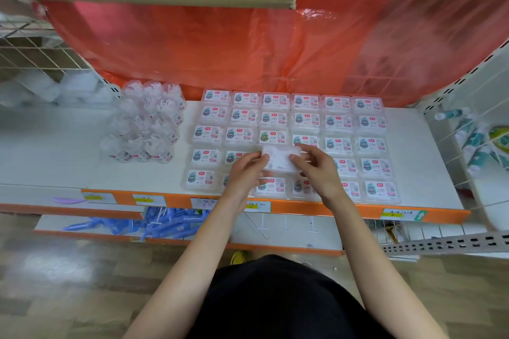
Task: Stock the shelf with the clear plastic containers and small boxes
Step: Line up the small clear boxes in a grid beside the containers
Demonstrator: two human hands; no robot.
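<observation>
A small clear box point(281, 158) is held between both hands just above the shelf point(68, 151), the left hand point(249, 170) pinching its left edge and the right hand point(316, 168) gripping its right edge. Below it lie neat rows of labelled boxes point(337, 121). A cluster of clear bottles point(148, 124) stands to their left, with red plastic sheeting point(220, 49) behind.

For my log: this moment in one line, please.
left hand: holds small clear plastic box | right hand: holds same box | where: over labelled box rows on white shelf
</observation>
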